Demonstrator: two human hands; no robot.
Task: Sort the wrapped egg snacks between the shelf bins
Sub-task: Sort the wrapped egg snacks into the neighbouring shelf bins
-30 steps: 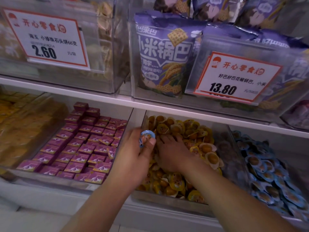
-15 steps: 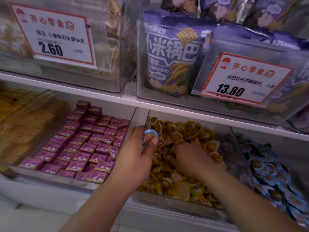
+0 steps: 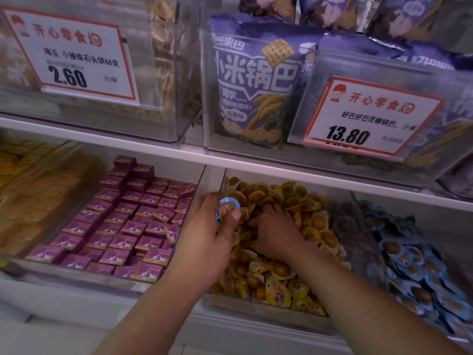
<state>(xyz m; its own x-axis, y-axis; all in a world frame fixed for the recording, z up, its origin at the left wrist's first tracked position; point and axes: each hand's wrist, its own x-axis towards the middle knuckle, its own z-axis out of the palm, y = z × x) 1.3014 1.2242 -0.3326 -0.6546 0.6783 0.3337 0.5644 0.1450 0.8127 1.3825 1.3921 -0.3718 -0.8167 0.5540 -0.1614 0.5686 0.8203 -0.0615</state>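
Note:
A clear middle bin [image 3: 261, 307] on the lower shelf is heaped with yellow-wrapped egg snacks [image 3: 276, 278]. My left hand [image 3: 207, 242] hovers at that bin's left edge and pinches a blue-wrapped egg snack [image 3: 226, 207] between thumb and fingers. My right hand [image 3: 277, 231] lies palm down in the yellow pile, its fingers dug in among the wrappers; whether it holds one is hidden. To the right, another clear bin holds blue-wrapped egg snacks [image 3: 414, 272].
Left of the yellow bin is a bin of small purple boxes [image 3: 122, 226], and further left a bin of yellow packets [image 3: 28, 201]. The upper shelf carries clear bins with purple snack bags [image 3: 256, 80] and two price cards [image 3: 74, 57].
My right hand has shifted a little toward the back of the yellow pile. The left hand keeps hold of the blue snack in about the same place.

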